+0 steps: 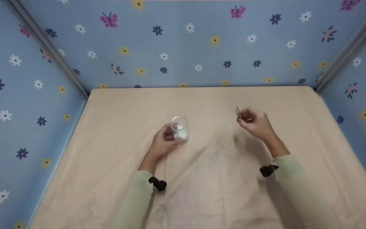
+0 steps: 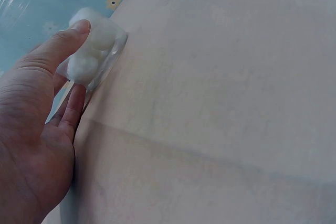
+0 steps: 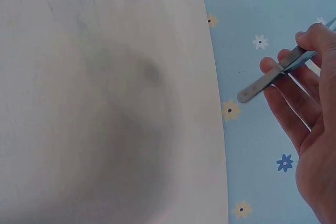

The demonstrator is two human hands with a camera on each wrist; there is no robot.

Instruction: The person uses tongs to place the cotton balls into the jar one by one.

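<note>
In the head view my left hand grips a clear jar standing on the table, its open mouth facing up. White cotton balls lie in the jar's lower part. The left wrist view shows the thumb pressed against the wall, with the cotton balls behind it and fingers on the far side. Off to the right, my right hand is raised over the table and pinches metal tweezers between thumb and fingers. In the right wrist view the rounded end of the tweezers points down and left.
A beige cloth with faint creases covers the table. Blue flowered panels rise at the back and both sides, with metal posts at the rear corners. Each sleeve carries a small black wrist camera.
</note>
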